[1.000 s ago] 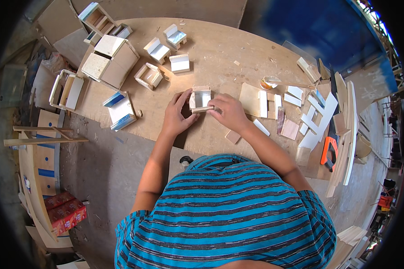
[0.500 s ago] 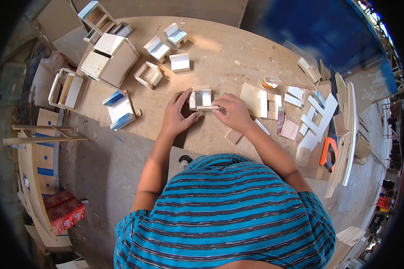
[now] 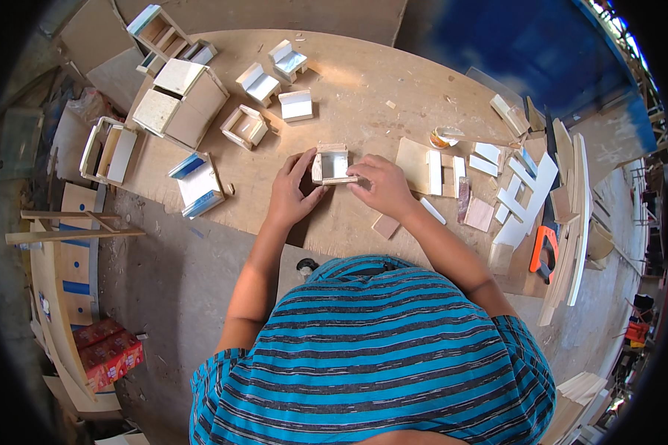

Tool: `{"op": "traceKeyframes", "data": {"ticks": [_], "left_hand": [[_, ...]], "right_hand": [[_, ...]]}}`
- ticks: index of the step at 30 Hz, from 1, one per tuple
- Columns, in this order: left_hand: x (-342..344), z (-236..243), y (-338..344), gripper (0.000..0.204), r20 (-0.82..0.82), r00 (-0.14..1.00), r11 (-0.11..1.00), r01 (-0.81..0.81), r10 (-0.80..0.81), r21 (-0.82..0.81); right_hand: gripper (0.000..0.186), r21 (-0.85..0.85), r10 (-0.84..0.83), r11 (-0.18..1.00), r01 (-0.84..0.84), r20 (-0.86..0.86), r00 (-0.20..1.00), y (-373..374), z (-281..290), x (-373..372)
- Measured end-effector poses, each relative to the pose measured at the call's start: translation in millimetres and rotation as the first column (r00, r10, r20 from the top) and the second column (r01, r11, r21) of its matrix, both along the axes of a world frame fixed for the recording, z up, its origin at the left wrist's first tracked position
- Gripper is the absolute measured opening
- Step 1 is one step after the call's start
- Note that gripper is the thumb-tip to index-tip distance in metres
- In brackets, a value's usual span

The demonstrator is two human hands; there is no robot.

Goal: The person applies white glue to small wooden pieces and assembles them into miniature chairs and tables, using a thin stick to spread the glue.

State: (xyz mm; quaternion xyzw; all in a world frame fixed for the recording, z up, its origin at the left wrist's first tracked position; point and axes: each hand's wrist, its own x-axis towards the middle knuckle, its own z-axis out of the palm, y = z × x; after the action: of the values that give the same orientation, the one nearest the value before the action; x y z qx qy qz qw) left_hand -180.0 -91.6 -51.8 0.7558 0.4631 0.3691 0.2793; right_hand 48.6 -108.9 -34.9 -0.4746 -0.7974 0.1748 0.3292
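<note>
Small open wooden box [image 3: 331,165] sits on the tabletop [image 3: 364,96], roughly centre, directly between both hands. Left hand [image 3: 293,194] is on the box's left side: fingers spread narrow, thumb reaching up along the left wall, palm resting on the tabletop. Right hand [image 3: 382,185] is on the right side, fingers curled, fingertips pinching the box's lower right edge. Both hands touch the box; it stands on the board, not lifted as far as I can tell.

Box look: square-ish, pale raw wood walls, open top facing the camera, white inner floor. The near wall looks like a thin strip under the right fingertips. Can't tell if the joints are fixed.

Around it:
- flat wood panels [image 3: 429,169] just right of the right hand, white strips [image 3: 523,194] further right
- small square offcut [image 3: 385,225] near the right wrist
- similar small boxes [image 3: 246,126] up-left, well apart from the hands
- blue-edged box [image 3: 198,185] left of the left hand
- larger wooden cabinet model [image 3: 182,101] top-left
- orange tool [image 3: 544,248] at the right edge
</note>
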Motion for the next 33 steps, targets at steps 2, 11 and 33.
{"op": "traceKeyframes", "data": {"ticks": [2, 11, 33], "left_hand": [[-0.8, -2.1, 0.1, 0.073, -0.001, 1.000, 1.000, 0.000, 0.000, 0.009], [-0.8, -1.6, 0.5, 0.074, -0.019, 1.000, 1.000, -0.001, 0.001, 0.017], [-0.2, -1.5, 0.7, 0.082, -0.019, 1.000, 1.000, -0.007, 0.007, 0.018]], "right_hand": [[0.024, -0.022, 0.000, 1.000, 0.000, 0.006, 1.000, -1.2, 1.3, -0.2], [0.026, -0.031, -0.001, 1.000, 0.001, 0.007, 1.000, -0.5, -2.5, -0.6], [0.028, -0.061, 0.024, 0.998, -0.024, 0.003, 1.000, 1.5, -1.8, -0.4]]}}
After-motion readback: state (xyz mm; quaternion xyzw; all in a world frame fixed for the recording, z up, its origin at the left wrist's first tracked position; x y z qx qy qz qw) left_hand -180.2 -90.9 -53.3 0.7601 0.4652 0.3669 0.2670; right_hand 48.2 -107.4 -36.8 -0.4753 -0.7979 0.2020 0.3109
